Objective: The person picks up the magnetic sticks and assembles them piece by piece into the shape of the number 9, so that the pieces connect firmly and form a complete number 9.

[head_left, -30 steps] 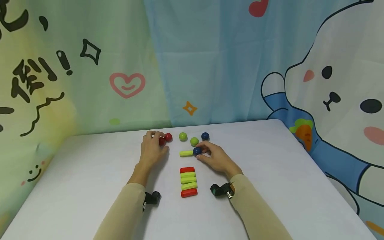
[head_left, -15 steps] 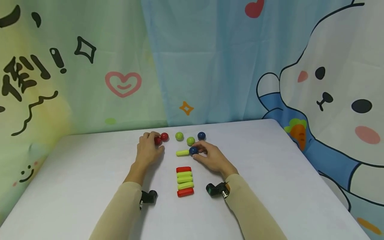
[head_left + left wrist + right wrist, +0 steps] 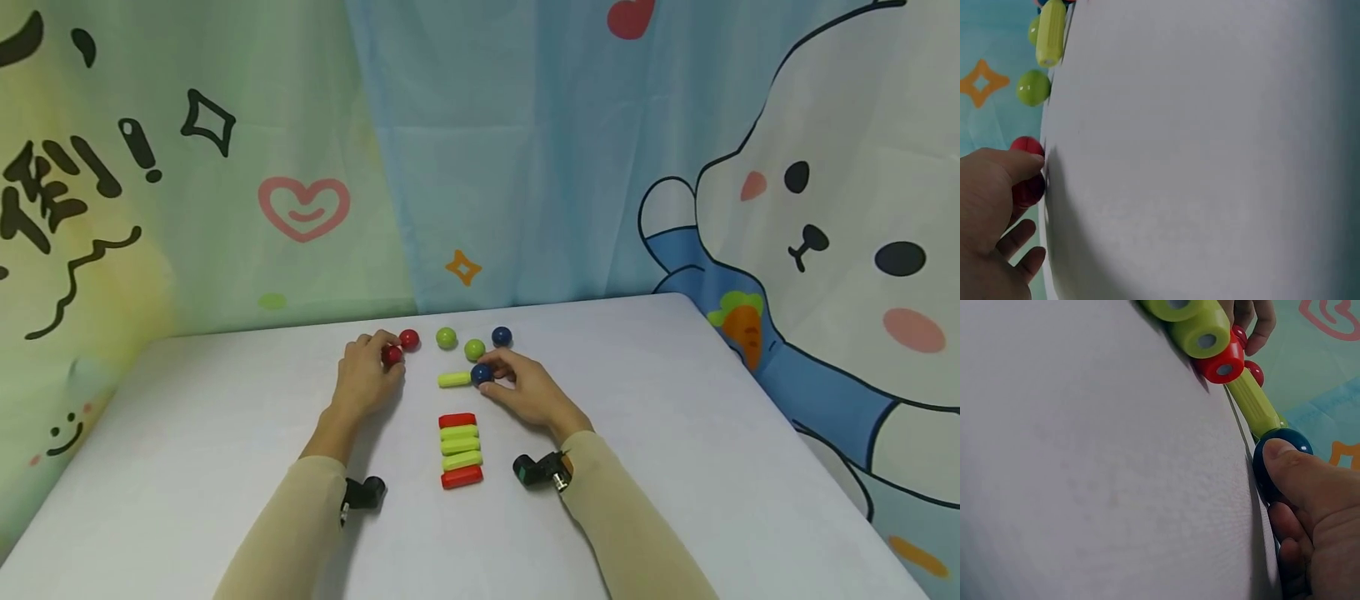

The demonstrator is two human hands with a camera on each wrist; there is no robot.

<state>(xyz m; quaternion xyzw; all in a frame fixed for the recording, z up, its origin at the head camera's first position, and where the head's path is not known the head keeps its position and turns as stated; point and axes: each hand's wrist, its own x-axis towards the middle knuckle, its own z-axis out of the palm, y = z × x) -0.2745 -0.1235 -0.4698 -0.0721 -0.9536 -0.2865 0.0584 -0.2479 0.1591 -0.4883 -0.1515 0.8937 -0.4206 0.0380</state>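
In the head view my left hand [image 3: 365,377] pinches a red ball [image 3: 392,356] at the far left of the group. A second red ball [image 3: 409,339] lies just beyond it. The left wrist view shows the thumb [image 3: 1022,164] over the red balls. My right hand [image 3: 528,392] grips a blue ball [image 3: 482,375] between thumb and fingers. That blue ball sits at the right end of a yellow-green stick [image 3: 453,380], which lies crosswise. In the right wrist view the stick [image 3: 1254,400] lines up with the held blue ball [image 3: 1272,465].
Two green balls [image 3: 446,337] and another blue ball [image 3: 502,337] lie near the table's back edge. Closer in, a column of red and yellow-green sticks [image 3: 460,447] lies side by side on the white table [image 3: 225,433]. A printed curtain [image 3: 480,150] hangs behind.
The head view has swung slightly, shifting everything left in it. My left hand has drawn the held red ball slightly toward me, away from the other red one. My right hand stays on the blue ball.
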